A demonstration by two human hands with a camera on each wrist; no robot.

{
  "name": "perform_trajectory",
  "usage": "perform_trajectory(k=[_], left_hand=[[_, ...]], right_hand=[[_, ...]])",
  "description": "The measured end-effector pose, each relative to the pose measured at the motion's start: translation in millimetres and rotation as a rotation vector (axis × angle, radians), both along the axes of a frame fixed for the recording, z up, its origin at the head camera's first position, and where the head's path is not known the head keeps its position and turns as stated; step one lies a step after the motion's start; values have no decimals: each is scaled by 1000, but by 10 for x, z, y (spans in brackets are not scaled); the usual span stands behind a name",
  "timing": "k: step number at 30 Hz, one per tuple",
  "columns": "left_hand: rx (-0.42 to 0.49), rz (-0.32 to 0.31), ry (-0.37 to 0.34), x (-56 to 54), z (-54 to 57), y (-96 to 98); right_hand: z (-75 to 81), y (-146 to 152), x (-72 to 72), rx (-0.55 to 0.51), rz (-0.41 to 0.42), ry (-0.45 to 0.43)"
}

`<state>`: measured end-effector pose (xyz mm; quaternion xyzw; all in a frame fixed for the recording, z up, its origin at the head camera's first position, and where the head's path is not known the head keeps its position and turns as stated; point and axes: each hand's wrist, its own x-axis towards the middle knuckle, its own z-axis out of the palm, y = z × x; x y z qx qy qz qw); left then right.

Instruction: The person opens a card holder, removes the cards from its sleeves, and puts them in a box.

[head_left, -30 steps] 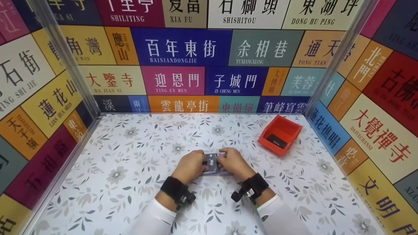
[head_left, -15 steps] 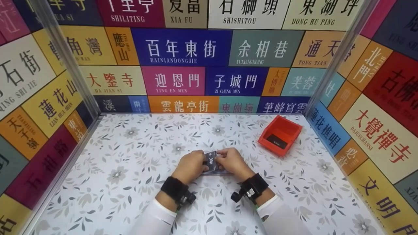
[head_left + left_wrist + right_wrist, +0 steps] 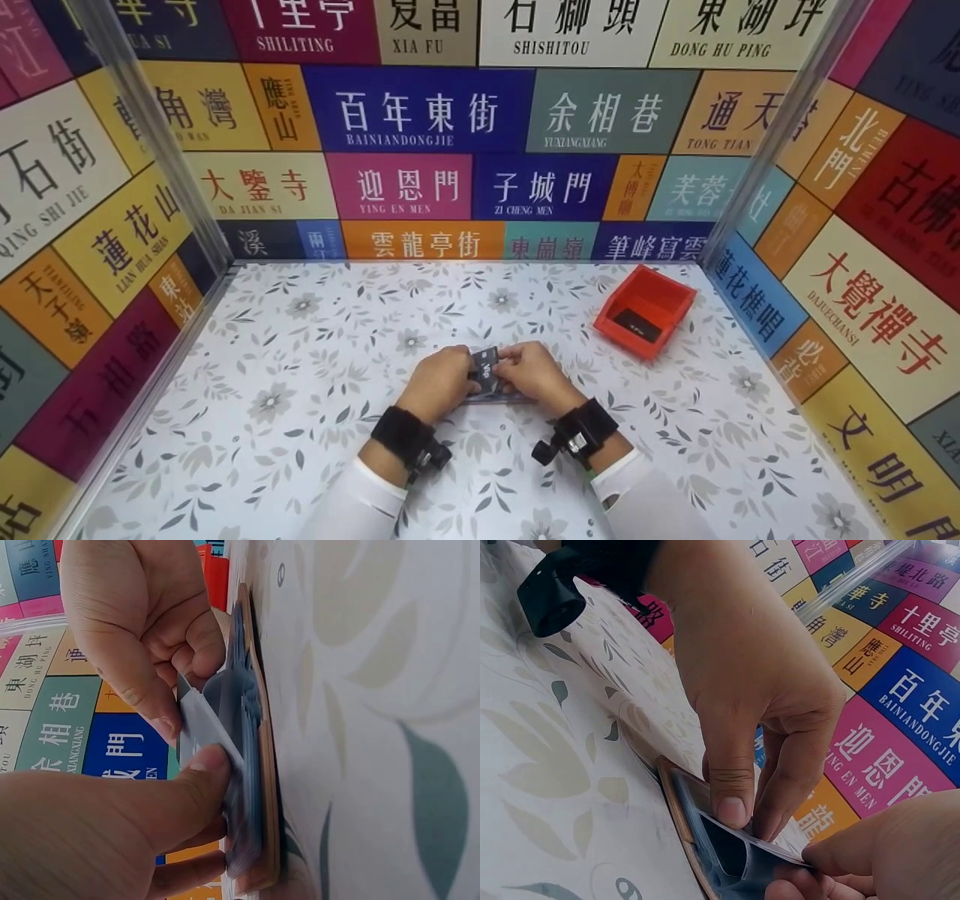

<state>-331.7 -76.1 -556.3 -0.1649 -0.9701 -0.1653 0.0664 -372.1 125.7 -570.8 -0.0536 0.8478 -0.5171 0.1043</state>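
A small card holder with a brown cover [image 3: 266, 840] and several clear plastic sleeves [image 3: 247, 817] lies open on the table. Over its sleeves, a dark grey card [image 3: 487, 367] with white "Vip" lettering stands tilted. My left hand [image 3: 441, 381] grips the holder from the left, its thumb laid on the card in the left wrist view. From the other side my right hand [image 3: 534, 367] pinches the card's upper right edge between thumb and finger. A sleeve's mouth gapes beside the card in the right wrist view. The card's lower part is hidden.
Back right stands a red open-fronted plastic bin [image 3: 656, 296] holding a black card [image 3: 636, 323]. Colourful sign-printed walls [image 3: 420, 109] close off the back and both sides of the floral-patterned table [image 3: 300, 465]. Each wrist wears a black band with a camera.
The card has turned from nearly straight to slanted, its top leaning right. My right fingers have shifted from its side to its upper corner. The left hand and the bin stay put.
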Motion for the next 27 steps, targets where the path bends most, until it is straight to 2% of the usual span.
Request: perform_trajectory(k=[11, 21, 27], left_hand=[[11, -19, 6, -3, -20, 2], [-12, -30, 30, 0, -32, 0], [-6, -25, 32, -2, -36, 3]], right_hand=[[34, 14, 1, -22, -34, 15], [0, -17, 1, -71, -29, -18], [16, 2, 0, -34, -51, -4]])
